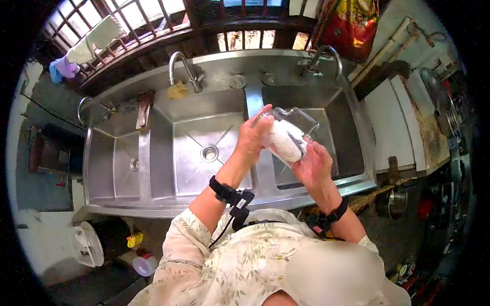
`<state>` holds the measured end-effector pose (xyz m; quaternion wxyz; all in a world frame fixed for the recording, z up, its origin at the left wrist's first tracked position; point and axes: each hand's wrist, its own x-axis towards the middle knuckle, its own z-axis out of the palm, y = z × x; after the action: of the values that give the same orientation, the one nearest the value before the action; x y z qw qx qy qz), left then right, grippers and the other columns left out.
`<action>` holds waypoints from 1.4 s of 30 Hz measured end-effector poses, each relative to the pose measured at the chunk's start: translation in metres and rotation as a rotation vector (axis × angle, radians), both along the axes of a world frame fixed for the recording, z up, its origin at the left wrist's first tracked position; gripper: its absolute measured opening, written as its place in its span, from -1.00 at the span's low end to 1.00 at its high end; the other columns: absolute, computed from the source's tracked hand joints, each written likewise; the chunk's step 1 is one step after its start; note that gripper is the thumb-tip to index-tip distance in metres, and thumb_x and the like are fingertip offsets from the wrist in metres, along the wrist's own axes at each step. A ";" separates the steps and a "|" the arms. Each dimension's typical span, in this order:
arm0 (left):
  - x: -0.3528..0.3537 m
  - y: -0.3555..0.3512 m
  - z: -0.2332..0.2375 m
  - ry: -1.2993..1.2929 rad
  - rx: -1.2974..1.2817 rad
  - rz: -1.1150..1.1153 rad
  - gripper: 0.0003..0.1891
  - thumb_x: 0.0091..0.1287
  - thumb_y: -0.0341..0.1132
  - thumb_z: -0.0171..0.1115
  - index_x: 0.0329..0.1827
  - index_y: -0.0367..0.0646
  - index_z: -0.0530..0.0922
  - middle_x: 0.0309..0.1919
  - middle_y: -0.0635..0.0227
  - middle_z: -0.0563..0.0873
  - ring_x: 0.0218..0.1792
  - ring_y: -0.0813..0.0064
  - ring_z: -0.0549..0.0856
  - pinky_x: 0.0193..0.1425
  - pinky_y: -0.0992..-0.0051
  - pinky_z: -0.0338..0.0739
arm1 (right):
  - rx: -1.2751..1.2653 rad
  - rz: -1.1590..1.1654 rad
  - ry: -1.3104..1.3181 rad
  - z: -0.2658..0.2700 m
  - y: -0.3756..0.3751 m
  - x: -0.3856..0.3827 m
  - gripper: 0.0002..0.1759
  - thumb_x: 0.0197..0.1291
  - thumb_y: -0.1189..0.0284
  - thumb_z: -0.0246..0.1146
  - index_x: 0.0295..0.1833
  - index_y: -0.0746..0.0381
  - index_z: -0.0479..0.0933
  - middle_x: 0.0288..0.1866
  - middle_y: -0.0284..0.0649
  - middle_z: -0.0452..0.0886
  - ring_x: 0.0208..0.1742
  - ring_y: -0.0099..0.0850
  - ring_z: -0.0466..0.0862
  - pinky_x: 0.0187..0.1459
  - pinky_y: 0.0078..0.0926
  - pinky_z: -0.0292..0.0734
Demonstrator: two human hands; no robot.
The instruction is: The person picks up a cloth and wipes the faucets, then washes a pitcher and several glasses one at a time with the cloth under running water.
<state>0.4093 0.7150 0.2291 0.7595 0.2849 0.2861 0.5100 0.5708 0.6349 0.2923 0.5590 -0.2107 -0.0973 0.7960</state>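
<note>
Risk: the clear jug (296, 125) is held in the air at centre frame, above the ridge (253, 98) between the middle and right basins of the sink (194, 127); if wet, it could slip and strike the steel. The left grip (252, 136) is closed on the jug's upper-left side and the right grip (314, 166) is closed about its lower-right end, so the jug lies slanted between them, a white cloth (283, 143) inside it.

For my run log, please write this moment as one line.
left hand: holds clear mug | right hand: holds mug too | white cloth: inside mug | place: above steel sink
</note>
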 end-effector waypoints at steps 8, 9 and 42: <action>-0.024 -0.010 0.010 0.219 -0.191 -0.203 -0.41 0.30 -0.03 0.36 0.33 -0.09 0.47 -0.25 0.50 0.65 -0.35 0.62 0.65 -0.35 0.53 0.59 | 1.090 0.276 -1.716 -0.025 0.002 -0.016 -0.18 0.16 0.51 0.34 0.53 0.24 0.18 0.31 -0.22 0.50 0.29 -0.40 0.51 0.30 -0.36 0.40; -0.024 -0.008 0.017 0.253 -0.255 -0.239 -0.48 0.32 -0.01 0.34 0.24 -0.11 0.54 -0.28 0.52 0.66 -0.40 0.67 0.63 -0.39 0.60 0.54 | 1.099 0.271 -1.722 -0.028 0.007 -0.013 -0.18 0.16 0.51 0.34 0.53 0.24 0.18 0.31 -0.22 0.50 0.29 -0.40 0.51 0.30 -0.36 0.40; -0.031 -0.028 -0.046 -0.125 -0.347 -0.082 -0.27 0.12 0.24 0.39 0.22 -0.04 0.43 0.05 0.16 0.57 -0.16 0.28 0.68 -0.11 0.26 0.64 | 0.176 0.036 -0.536 -0.041 -0.020 -0.013 -0.67 0.39 0.54 0.12 0.21 0.39 0.49 0.11 -0.18 0.66 0.07 -0.40 0.68 0.18 -0.37 0.58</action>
<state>0.3782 0.6867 0.1832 0.8336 0.1287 0.3102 0.4385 0.5580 0.6153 0.2512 0.5152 -0.3624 -0.3140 0.7104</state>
